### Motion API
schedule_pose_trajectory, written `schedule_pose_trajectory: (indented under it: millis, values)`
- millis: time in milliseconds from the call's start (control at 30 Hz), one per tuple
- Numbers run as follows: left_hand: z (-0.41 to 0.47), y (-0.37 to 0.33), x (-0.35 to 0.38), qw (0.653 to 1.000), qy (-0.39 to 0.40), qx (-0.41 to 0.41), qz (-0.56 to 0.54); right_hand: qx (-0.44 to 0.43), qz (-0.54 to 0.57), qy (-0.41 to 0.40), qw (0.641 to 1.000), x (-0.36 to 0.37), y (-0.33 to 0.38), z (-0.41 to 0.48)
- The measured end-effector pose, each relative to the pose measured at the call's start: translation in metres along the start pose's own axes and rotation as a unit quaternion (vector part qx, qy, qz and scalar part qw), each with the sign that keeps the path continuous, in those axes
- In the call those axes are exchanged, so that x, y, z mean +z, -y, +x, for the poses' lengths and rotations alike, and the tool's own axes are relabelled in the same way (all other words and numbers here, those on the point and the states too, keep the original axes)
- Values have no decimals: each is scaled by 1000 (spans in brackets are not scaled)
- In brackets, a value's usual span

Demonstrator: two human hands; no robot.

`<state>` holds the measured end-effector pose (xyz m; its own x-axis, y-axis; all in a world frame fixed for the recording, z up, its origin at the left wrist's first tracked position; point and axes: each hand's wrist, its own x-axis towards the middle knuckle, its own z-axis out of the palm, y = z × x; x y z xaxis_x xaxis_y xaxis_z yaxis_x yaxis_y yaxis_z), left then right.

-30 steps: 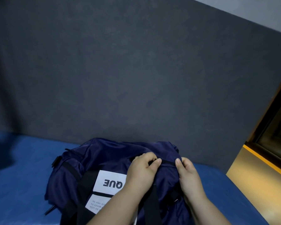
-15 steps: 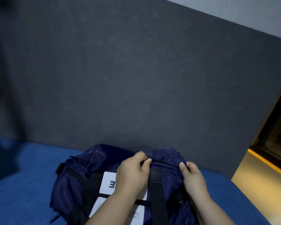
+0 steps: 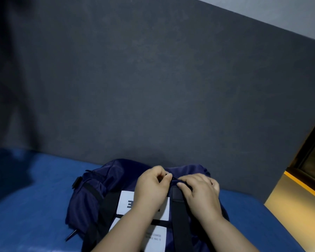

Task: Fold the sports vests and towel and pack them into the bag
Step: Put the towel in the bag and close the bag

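On the bag point(image 3: 98, 197), gripping hands point(image 3: 151, 186) point(image 3: 202, 195) hide its top.

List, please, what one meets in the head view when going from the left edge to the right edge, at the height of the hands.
Blue surface → black buckle on the side of the navy bag → left hand → right hand → yellow-edged ledge.

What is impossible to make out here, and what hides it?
Head view:
- Contents of the bag: hidden by its fabric.
- What the left hand and right hand pinch: hidden in their grip.
- Label words: forearm covers them, small print blurred.
- Bag's near end: cut by bottom edge.
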<state>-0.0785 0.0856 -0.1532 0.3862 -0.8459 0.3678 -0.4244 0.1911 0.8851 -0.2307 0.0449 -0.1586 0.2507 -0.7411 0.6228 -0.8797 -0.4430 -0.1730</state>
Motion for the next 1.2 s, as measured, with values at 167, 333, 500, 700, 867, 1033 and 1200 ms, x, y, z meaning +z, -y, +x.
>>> schedule_pose_trajectory:
  millis: [167, 333, 500, 700, 867, 1033, 1200]
  values:
    - [14, 3, -27, 981, -52, -26, 187, 14, 50, -43, 998, 8, -16, -3]
    - [18, 8, -38, 979, -10, -75, 187, 13, 71, -32, 997, 10, -27, -5]
    - [13, 10, -37, 973, 37, -69, 219, 26, 85, -10, 996, 13, -35, -5]
    - [7, 10, -33, 970, 70, -55, 228, 37, 126, 0, 991, 14, -48, -2]
    - [10, 10, -43, 966, 80, -73, 235, 66, 202, -5, 977, 10, -55, 3]
    - [11, 9, -57, 954, 127, -64, 263, 124, 215, 20, 969, 8, -60, 7]
    - [21, 29, -87, 964, 27, -90, 248, 150, 171, 83, 970, 14, -62, 11]
